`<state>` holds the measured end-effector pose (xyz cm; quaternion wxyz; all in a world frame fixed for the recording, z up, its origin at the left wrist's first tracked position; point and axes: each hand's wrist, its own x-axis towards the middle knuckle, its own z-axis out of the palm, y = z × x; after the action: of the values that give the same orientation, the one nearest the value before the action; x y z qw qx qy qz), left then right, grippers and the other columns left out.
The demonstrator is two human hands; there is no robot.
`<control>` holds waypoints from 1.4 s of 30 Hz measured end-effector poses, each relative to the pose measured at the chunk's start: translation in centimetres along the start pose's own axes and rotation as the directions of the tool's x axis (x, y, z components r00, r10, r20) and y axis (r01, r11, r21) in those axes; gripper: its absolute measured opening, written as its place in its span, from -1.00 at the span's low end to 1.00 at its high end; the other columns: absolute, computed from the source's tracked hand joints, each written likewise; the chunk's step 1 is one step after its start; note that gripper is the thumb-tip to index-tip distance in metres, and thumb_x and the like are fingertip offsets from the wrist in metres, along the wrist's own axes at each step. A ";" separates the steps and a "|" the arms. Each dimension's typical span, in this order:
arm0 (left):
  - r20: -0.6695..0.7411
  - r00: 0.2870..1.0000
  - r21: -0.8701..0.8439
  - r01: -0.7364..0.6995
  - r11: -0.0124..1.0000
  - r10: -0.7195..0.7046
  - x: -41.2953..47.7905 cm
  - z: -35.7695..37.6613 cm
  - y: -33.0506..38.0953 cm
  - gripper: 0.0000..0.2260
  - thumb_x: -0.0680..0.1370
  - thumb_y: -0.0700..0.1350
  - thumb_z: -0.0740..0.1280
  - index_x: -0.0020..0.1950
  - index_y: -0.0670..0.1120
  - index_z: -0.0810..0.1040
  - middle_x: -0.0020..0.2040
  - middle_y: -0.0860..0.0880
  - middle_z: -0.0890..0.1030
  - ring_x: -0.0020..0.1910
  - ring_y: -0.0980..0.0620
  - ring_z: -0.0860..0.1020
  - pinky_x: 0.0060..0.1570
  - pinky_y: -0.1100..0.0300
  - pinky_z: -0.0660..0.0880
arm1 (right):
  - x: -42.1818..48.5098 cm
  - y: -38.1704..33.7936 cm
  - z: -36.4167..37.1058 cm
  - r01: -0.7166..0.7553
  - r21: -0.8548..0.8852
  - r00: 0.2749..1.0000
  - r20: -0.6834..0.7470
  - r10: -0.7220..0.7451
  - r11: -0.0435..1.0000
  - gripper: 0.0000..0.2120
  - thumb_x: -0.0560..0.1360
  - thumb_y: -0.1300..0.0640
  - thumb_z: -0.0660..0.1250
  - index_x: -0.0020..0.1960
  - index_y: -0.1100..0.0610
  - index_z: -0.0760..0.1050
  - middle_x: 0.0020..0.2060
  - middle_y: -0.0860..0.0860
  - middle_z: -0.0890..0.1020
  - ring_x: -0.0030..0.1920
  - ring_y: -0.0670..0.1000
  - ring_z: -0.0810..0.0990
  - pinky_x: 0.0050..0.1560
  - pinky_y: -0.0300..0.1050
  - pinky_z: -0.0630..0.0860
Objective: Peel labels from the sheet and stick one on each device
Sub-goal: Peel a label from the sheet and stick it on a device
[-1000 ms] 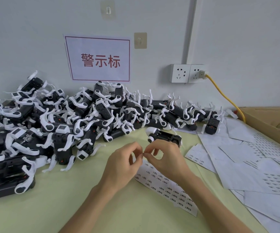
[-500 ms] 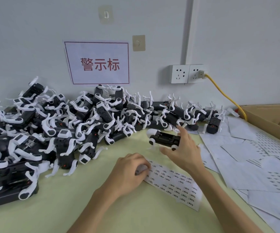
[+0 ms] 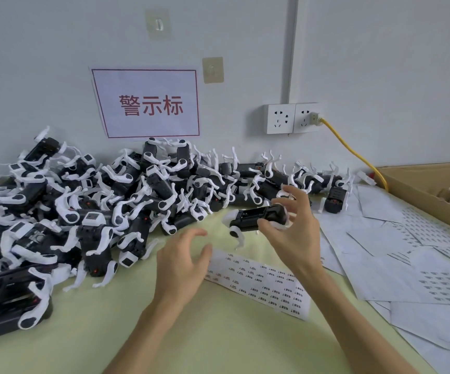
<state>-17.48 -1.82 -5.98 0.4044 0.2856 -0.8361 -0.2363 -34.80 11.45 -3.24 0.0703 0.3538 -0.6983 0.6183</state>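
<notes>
Right hand gripping black-and-white device, left hand fingers spread, empty, above label sheet

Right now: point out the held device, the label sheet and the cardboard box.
device (image 3: 261,217), head view, on its black body.
label sheet (image 3: 259,279), head view, on its printed middle.
cardboard box (image 3: 418,195), head view, on its near side wall.

left hand fingers spread and relaxed, right hand curled, gripping
</notes>
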 end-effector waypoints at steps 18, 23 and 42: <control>0.724 0.688 -0.571 0.641 0.513 -0.054 -0.2 -1.0 2.5 -0.56 0.60 0.30 0.24 0.08 0.00 0.73 -0.03 -0.11 0.68 -0.10 0.00 0.60 -0.13 0.13 0.49 | -1.9 -2.0 0.5 0.113 0.241 0.924 0.331 -0.191 0.964 -0.56 0.41 0.06 0.47 0.26 -0.06 0.49 0.12 -0.16 0.64 0.23 -0.05 0.59 0.15 -0.18 0.51; 0.667 0.741 -0.607 0.598 0.523 -0.074 -0.3 -1.0 2.3 -0.74 0.54 0.13 0.41 0.19 0.11 0.70 0.11 0.02 0.73 0.08 0.08 0.69 -0.03 0.23 0.58 | -1.7 -1.8 0.8 0.173 0.104 0.955 0.227 -0.192 0.979 -0.60 0.44 -0.02 0.49 0.25 -0.06 0.52 0.16 -0.23 0.61 0.25 -0.11 0.56 0.19 -0.23 0.47; 0.508 0.846 -0.656 0.504 0.562 -0.165 -0.5 0.2 1.6 -0.54 0.49 0.16 0.35 0.37 0.05 0.52 0.21 0.01 0.70 0.24 0.03 0.64 0.21 0.08 0.53 | -1.5 -2.1 1.2 -0.202 0.298 0.870 0.491 0.031 0.933 -0.91 0.60 0.17 0.39 -0.06 0.15 0.62 -0.10 0.10 0.72 -0.14 -0.03 0.68 -0.07 -0.16 0.55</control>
<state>-17.86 -0.24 -5.40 0.2577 0.1892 -0.6444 -0.6946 -32.06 11.02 -2.59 -0.2045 0.4589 -0.5967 0.6257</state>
